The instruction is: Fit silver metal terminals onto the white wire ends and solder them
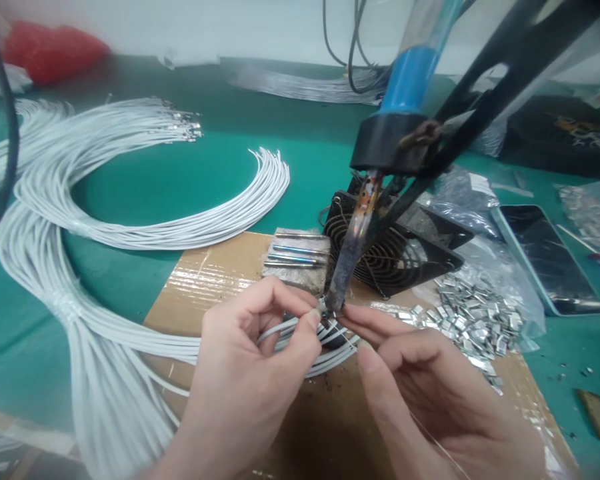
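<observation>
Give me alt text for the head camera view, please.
A person's left hand pinches a small workpiece at a soldering iron's tip, while the right hand holds a thin wire. Bundled white cables curve across the left of the green table; a black fan, loose metal pieces and a phone lie to the right.

Head camera faces forward and down

A single camera, worn on the person's head, looks from above the near side of a green bench (320, 137). The left hand (255, 363) and right hand (445, 383) are close to it, near and central. A soldering iron (387, 143) slants across its right half. Its sight reaches left to white cables (180, 230), right to a phone (550, 257), and far to a pale wall (260, 33).
</observation>
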`<state>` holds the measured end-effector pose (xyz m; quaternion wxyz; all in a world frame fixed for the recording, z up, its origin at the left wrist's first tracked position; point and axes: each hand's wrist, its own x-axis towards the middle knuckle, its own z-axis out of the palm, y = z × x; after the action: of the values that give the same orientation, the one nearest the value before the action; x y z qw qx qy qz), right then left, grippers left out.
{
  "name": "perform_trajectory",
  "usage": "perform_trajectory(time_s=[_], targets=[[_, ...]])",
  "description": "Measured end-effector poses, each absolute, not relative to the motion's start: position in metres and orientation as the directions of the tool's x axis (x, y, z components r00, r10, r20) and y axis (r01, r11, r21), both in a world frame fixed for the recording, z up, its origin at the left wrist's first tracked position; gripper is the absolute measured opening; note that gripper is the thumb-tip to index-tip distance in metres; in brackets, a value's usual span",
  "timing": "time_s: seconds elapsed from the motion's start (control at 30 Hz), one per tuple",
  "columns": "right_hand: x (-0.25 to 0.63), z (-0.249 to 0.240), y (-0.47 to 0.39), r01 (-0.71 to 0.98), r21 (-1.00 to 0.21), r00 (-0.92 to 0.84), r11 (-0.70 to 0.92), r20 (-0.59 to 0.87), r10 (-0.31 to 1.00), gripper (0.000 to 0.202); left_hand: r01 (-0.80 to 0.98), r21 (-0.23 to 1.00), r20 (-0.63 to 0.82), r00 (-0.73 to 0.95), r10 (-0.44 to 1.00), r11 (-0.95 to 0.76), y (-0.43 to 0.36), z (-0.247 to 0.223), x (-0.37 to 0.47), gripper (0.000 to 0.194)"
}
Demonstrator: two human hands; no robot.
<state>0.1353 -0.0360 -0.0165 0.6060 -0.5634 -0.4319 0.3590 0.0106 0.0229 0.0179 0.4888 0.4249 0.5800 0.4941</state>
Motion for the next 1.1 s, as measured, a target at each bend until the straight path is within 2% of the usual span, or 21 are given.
perform_trajectory(time_s=[0.03, 0.17, 0.37, 0.57, 0.77, 0.97, 1.1], targets=[[0.136, -0.016, -0.036, 0.086, -0.987, 0.320, 0.137, 0.158, 0.934, 0.022, 0.009, 0.990, -0.140, -0.161, 0.977, 0.144, 0.023, 0.018, 0.010, 0.011], [0.131, -0.012, -0.037, 0.062, -0.997, 0.465, 0.039, 0.063, 0.883, 0.023, -0.001, 0.991, -0.131, -0.161, 0.978, 0.133, 0.022, 0.017, 0.009, 0.012], [0.126, -0.009, -0.039, 0.070, -0.997, 0.455, 0.032, 0.061, 0.888, 0.024, -0.021, 0.991, -0.131, -0.158, 0.979, 0.130, 0.019, 0.016, 0.011, 0.013], [0.140, -0.020, -0.035, 0.105, -0.979, 0.329, 0.177, 0.202, 0.923, 0.021, -0.027, 0.990, -0.139, -0.147, 0.979, 0.136, 0.020, 0.017, 0.011, 0.013], [0.129, -0.013, -0.036, 0.061, -0.996, 0.476, 0.061, 0.083, 0.875, 0.022, -0.016, 0.991, -0.136, -0.151, 0.979, 0.135, 0.019, 0.016, 0.009, 0.012], [0.147, -0.022, -0.037, 0.210, -0.958, 0.298, 0.196, 0.254, 0.920, 0.022, -0.009, 0.990, -0.142, -0.155, 0.978, 0.143, 0.019, 0.016, 0.009, 0.012], [0.147, -0.023, -0.037, 0.235, -0.956, 0.328, 0.173, 0.245, 0.912, 0.022, -0.018, 0.990, -0.142, -0.156, 0.977, 0.141, 0.019, 0.012, 0.010, 0.011]])
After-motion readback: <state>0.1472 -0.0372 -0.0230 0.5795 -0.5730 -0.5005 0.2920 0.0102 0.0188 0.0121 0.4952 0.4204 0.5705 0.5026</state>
